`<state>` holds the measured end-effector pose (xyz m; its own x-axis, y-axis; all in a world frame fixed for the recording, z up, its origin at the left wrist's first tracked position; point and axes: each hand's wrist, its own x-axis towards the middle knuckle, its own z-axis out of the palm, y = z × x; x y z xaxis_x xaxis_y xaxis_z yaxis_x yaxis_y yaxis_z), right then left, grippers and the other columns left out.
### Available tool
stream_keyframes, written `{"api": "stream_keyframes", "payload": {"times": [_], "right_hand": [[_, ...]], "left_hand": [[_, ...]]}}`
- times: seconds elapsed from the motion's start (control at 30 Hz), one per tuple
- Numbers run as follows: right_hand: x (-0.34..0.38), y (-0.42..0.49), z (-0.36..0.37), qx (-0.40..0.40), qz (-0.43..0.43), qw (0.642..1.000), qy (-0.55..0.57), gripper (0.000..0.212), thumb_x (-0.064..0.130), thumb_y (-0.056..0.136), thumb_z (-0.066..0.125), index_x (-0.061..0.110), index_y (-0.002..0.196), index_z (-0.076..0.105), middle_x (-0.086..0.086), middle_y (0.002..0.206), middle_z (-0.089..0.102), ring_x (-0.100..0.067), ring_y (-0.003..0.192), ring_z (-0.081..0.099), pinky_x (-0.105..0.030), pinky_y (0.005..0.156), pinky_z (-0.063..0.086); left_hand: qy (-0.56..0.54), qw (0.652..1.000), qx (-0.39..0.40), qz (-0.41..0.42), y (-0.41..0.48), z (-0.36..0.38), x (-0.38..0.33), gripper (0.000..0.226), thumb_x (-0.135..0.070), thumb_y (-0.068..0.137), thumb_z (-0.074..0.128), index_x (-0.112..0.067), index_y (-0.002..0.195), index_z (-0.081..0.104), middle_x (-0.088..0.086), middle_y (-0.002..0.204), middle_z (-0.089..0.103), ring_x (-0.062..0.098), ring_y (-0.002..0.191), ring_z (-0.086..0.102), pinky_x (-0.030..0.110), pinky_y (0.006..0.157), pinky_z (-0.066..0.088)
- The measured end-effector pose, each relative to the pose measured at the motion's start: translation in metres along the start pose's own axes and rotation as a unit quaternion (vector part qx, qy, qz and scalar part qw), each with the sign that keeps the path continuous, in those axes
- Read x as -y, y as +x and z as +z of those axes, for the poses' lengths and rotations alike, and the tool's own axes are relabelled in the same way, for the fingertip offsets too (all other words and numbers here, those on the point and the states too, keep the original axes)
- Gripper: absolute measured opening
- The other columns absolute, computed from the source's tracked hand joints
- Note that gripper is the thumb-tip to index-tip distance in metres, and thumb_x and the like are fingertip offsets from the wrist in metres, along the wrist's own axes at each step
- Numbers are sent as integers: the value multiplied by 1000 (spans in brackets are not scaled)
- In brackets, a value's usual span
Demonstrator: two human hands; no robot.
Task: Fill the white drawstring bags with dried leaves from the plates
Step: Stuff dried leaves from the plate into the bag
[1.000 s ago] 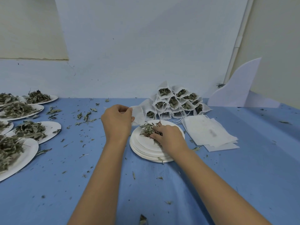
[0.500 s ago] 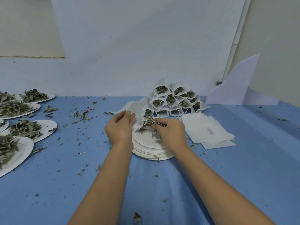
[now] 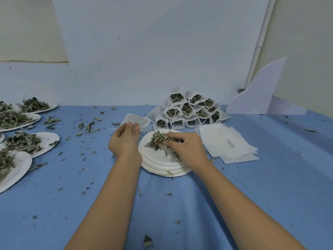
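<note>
My left hand (image 3: 124, 141) pinches an empty white drawstring bag (image 3: 135, 121) just left of a stack of white plates (image 3: 165, 168) at the table's centre. My right hand (image 3: 187, 150) grips a bunch of dried leaves (image 3: 158, 139) a little above the top plate, close to the bag's mouth. A few leaves lie loose on that plate. Behind the stack, several filled bags (image 3: 187, 110) are piled in a pyramid.
Flat empty bags (image 3: 227, 143) lie in a pile right of the stack. Several plates heaped with leaves (image 3: 25, 143) line the left side. Leaf crumbs are scattered over the blue table cover (image 3: 270, 186). A white board (image 3: 257, 92) leans at the back right.
My right hand has gathered leaves off the top plate and lifted them towards the bag. My left hand has shifted the bag slightly while holding it.
</note>
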<state>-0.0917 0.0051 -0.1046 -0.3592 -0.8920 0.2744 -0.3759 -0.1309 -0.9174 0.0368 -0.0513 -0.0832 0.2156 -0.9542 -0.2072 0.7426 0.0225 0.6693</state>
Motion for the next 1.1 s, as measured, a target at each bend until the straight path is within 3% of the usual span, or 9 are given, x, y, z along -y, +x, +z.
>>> {"api": "stream_keyframes", "payload": {"times": [0.17,0.27,0.4,0.5,0.6,0.77,0.87,0.97,1.1], "right_hand": [[3,-1,1,-5,-5,1000,10,25,15,81,73,39,79,71,7,66,70,-14,57,47,-23,54,40],[5,0,4,-6,-9,1000,8,19,13,83,71,29,92,75,2,64,69,-14,52,48,-22,48,45],[8,1,8,-45,-18,998,-32,20,12,85,68,20,101,75,4,63,69,-19,52,59,-32,52,55],[8,1,7,-77,-57,992,-83,18,13,85,67,20,99,76,10,61,67,-2,42,49,-26,51,47],[8,1,6,-78,-61,989,-105,16,13,85,66,18,97,77,1,71,73,-2,45,49,-25,53,45],[9,1,6,-90,-52,987,-118,13,14,86,66,15,91,77,-2,73,73,-11,56,57,-28,61,48],[10,1,6,-87,-45,989,-110,13,14,86,66,16,90,78,-2,70,72,-9,54,57,-29,60,50],[10,1,6,-87,-42,989,-111,13,13,86,65,14,91,77,-3,72,73,-16,59,61,-31,61,50],[9,2,5,-100,-30,988,-114,13,13,86,65,15,88,78,-5,73,73,-20,73,66,-33,68,49]], "left_hand": [[70,997,18,22,4,-2,0,6,-4,89,64,-9,90,62,2,83,67,9,75,67,13,61,55],[198,976,61,66,4,-2,6,5,-10,88,66,-11,93,66,0,81,67,8,76,66,16,62,54],[366,906,112,179,0,0,9,7,-21,86,69,-26,82,68,-11,78,67,13,81,67,32,79,56],[395,884,127,215,-4,0,11,10,-20,86,68,-27,79,67,-10,77,67,17,81,68,39,83,56],[390,886,115,224,-3,-1,11,6,-18,86,68,-23,82,67,-7,76,67,16,76,69,40,82,56],[418,873,158,196,-1,0,14,4,-16,85,68,-13,86,70,-5,73,67,16,72,67,28,70,56],[439,854,200,196,-4,0,17,7,-16,85,67,-18,79,67,-2,70,67,15,65,62,25,64,52],[456,837,213,215,-3,-1,17,17,-16,85,65,-24,71,60,-5,66,63,7,60,56,8,52,40],[459,821,285,185,-5,-1,17,18,-14,86,63,-23,71,61,-8,64,60,3,59,54,10,53,40]]}}
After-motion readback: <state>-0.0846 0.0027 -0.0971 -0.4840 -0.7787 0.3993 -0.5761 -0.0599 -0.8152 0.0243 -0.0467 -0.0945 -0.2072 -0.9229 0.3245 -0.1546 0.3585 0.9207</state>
